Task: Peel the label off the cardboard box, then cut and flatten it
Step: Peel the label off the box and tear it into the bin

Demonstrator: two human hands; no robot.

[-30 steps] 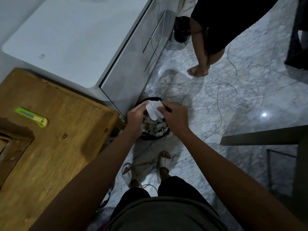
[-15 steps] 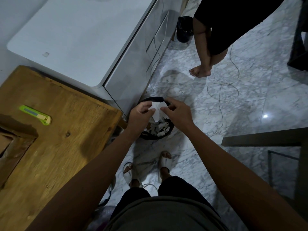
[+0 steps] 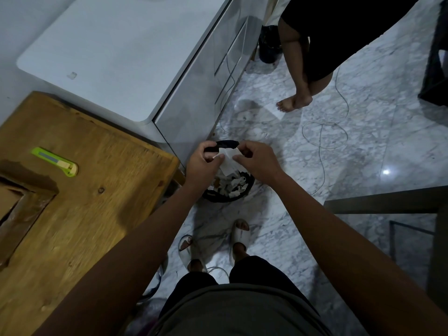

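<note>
Both my hands hold a white peeled label over a black waste bin on the floor. My left hand pinches the label's left edge; my right hand pinches its right edge. The label hangs crumpled between them. The bin holds several white paper scraps. The cardboard box shows only as a corner at the left edge, on the wooden table. A green utility knife lies on the table, far left of my hands.
A white cabinet with drawers stands behind the table. Another person's bare legs stand on the marble floor beyond the bin. A thin white cable loops on the floor. A dark glass table edge is at right.
My hands have stayed over the bin, working the label; it is now more crumpled and hangs lower between my fingers. The view shifted slightly.
</note>
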